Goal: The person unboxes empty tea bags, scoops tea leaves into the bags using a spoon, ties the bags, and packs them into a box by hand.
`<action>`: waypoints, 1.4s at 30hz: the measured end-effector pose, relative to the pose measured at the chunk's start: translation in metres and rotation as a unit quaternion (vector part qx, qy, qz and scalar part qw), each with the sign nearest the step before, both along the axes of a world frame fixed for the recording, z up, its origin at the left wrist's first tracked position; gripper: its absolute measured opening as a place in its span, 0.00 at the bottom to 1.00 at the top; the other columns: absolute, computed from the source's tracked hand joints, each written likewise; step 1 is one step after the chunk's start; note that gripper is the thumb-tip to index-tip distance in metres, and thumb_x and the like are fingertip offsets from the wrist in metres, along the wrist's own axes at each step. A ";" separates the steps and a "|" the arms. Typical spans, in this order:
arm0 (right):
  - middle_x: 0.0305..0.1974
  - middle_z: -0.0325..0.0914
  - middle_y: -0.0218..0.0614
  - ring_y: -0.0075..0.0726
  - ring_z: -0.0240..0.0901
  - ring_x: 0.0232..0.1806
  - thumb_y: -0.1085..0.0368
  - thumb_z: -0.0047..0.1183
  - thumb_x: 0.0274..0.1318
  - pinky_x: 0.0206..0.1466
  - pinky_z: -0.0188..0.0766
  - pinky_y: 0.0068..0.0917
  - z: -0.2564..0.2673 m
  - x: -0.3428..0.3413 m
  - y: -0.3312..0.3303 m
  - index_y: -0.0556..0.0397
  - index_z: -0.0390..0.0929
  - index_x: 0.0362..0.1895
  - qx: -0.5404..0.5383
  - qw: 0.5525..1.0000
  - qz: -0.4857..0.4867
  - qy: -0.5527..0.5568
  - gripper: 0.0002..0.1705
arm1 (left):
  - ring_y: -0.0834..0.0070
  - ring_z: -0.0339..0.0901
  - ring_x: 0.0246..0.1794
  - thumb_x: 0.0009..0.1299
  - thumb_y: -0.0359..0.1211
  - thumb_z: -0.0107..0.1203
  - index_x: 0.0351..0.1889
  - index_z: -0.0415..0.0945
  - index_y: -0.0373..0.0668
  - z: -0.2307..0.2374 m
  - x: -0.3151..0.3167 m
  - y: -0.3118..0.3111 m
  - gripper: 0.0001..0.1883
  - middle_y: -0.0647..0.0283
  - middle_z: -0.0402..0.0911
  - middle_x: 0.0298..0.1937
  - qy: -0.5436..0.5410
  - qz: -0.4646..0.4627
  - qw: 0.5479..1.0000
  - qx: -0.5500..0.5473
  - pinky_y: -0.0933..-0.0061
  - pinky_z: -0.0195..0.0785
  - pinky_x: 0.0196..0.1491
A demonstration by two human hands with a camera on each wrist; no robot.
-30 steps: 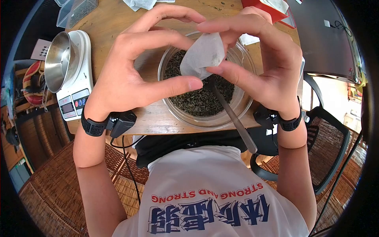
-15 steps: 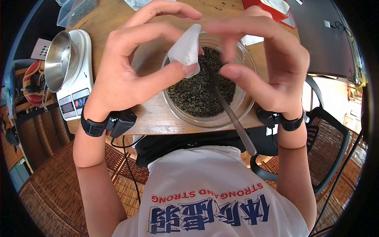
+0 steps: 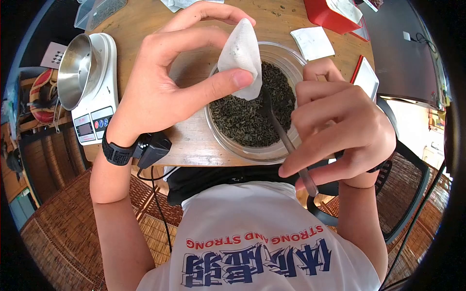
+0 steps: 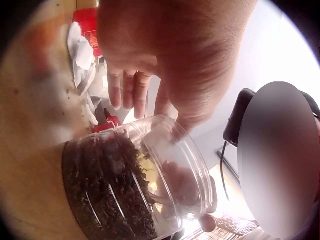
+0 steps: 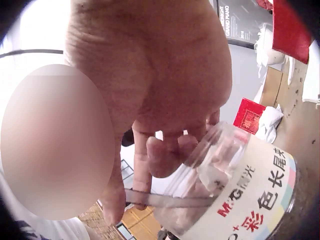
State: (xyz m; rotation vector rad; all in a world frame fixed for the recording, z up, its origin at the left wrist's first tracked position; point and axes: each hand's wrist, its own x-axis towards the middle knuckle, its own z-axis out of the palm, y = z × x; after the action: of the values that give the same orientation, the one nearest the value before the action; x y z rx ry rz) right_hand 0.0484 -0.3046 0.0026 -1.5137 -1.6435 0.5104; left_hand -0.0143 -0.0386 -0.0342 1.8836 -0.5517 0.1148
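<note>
We see the clear round tub (image 3: 262, 157) on the wooden table (image 3: 189, 140), dark dried leaves (image 3: 252, 126) lying inside it; in the right wrist view its side carries a printed label (image 5: 260, 185). Above the upper left part of the tub, our left hand (image 3: 170, 87) pinches the white pouch (image 3: 242, 53), thumb across its near side and fingers behind; the pouch stands with its narrow point up, and we cannot tell what is in it. At the right side of the tub, our right hand (image 3: 344, 126) grips the metal utensil (image 3: 280, 131) low on its handle, thumb under and a finger over, the other fingers bent; the handle slants out over the tub's near rim, and its far end is down among the leaves. Well to the left of the tub sits the white scale (image 3: 89, 128), with the metal bowl (image 3: 77, 72) tilted on it; beyond the tub, to the upper right, we see the folded white paper (image 3: 313, 43) and, farther off, the red box (image 3: 330, 17); beyond it to the upper left is the clear container (image 3: 99, 14).
</note>
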 end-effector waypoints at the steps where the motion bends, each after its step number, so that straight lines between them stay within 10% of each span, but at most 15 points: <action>1: 0.20 0.67 0.18 0.28 0.58 0.25 0.53 0.76 0.32 0.44 0.47 0.37 -0.001 -0.002 0.002 0.42 0.93 0.35 0.000 1.000 0.000 0.001 0.20 | 0.65 0.78 0.59 0.64 0.30 0.66 0.49 0.83 0.26 0.000 0.000 0.000 0.19 0.47 0.74 0.66 0.017 0.003 1.000 -0.014 0.63 0.76 0.60; 9: 0.17 0.72 0.23 0.26 0.56 0.19 0.53 0.76 0.45 0.38 0.51 0.33 -0.001 -0.002 0.006 0.52 0.80 0.23 0.164 0.960 -0.228 -0.009 0.20 | 0.65 0.82 0.51 0.62 0.30 0.62 0.46 0.82 0.26 0.004 -0.001 0.002 0.17 0.42 0.73 0.66 -0.015 -0.001 1.000 0.008 0.65 0.78 0.56; 16: 0.20 0.70 0.27 0.27 0.57 0.22 0.44 0.55 0.71 0.30 0.51 0.29 -0.008 -0.003 0.007 0.53 0.72 0.27 0.179 0.940 -0.289 -0.036 0.27 | 0.67 0.83 0.46 0.58 0.34 0.63 0.43 0.82 0.27 0.000 -0.003 0.006 0.20 0.38 0.73 0.66 -0.010 -0.011 0.997 -0.070 0.67 0.78 0.50; 32: 0.22 0.65 0.28 0.26 0.55 0.25 0.45 0.42 0.79 0.35 0.54 0.33 -0.021 0.005 0.000 0.54 0.72 0.30 0.220 0.936 -0.273 -0.020 0.28 | 0.58 0.74 0.66 0.57 0.27 0.63 0.40 0.82 0.34 0.000 -0.001 0.005 0.13 0.41 0.75 0.65 -0.025 0.005 1.000 0.004 0.63 0.64 0.66; 42: 0.34 0.80 0.43 0.21 0.61 0.21 0.46 0.35 0.82 0.25 0.56 0.20 -0.019 -0.009 -0.006 0.64 0.76 0.37 0.167 0.922 -0.345 -0.058 0.33 | 0.59 0.73 0.67 0.59 0.28 0.62 0.37 0.81 0.36 0.000 0.002 0.006 0.09 0.45 0.78 0.64 -0.064 0.004 0.996 0.053 0.58 0.57 0.72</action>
State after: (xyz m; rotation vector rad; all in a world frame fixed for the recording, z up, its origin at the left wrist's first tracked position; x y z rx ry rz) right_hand 0.0398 -0.3104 -0.0168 -1.7397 -1.0874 -0.2384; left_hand -0.0123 -0.0331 -0.0342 1.9916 -0.6501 0.2166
